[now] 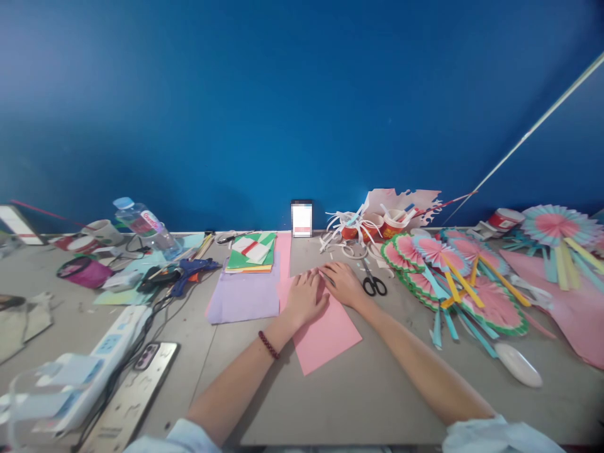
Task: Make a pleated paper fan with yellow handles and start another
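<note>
A pink sheet of paper (325,343) lies askew on the grey table in front of me. My left hand (304,296) rests palm down on its left part, fingers stretched forward, with a dark red bead bracelet on the wrist. Beside it, my right hand (343,283) lies on the far right part, its fingers extended and almost meeting the left hand. Both hands cover the paper's far end. Close to the right hand are black-handled scissors (374,286). Left of my left hand is a stack of purple paper (250,299) with green and white pieces (255,248) on top.
Folded paper fans (495,302) and a white oval object (519,365) occupy the right. Paper cups (396,223) stand behind. On the left are a blue glue gun (189,274), a bottle (151,229), a power strip (108,349) and a phone (136,390). A small screen (302,220) leans against the wall.
</note>
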A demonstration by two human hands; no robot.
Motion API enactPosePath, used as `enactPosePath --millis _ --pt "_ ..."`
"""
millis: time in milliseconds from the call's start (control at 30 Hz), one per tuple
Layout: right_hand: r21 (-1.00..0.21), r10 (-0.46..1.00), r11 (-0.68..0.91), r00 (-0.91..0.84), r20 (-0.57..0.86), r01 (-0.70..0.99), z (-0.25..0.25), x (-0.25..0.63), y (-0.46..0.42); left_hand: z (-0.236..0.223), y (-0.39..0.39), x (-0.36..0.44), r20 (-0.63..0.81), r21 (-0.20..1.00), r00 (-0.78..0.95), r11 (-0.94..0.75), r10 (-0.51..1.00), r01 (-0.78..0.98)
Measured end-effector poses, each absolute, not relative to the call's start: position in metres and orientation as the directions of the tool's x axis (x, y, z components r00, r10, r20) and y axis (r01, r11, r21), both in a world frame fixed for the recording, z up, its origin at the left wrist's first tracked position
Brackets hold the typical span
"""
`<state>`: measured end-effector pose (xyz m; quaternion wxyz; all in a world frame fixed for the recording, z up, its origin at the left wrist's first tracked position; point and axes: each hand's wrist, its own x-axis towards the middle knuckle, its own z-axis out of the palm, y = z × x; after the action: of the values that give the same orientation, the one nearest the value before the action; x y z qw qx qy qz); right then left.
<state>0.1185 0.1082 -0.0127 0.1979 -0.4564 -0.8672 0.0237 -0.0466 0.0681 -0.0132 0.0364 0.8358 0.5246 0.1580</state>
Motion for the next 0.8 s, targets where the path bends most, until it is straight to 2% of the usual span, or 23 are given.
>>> enactPosePath --millis 233,533,800 --pt "-0.215 0.796 0.587 -0.51 0.326 0.78 -0.015 0.118 0.11 -0.013 0.068 -0.047 0.23 0.218 0.405 -0.452 0.885 0.865" --pt "-0.214 0.749 0.625 -0.499 0.436 0.751 -0.024 0.121 0.112 -0.009 0.066 -0.046 0.207 0.222 0.395 -0.436 0.895 0.872" --pt "-0.216 0.713 0.655 -0.499 0.492 0.724 -0.024 0.121 0.111 -0.009 0.065 -0.045 0.245 0.245 0.376 -0.432 0.894 0.868"
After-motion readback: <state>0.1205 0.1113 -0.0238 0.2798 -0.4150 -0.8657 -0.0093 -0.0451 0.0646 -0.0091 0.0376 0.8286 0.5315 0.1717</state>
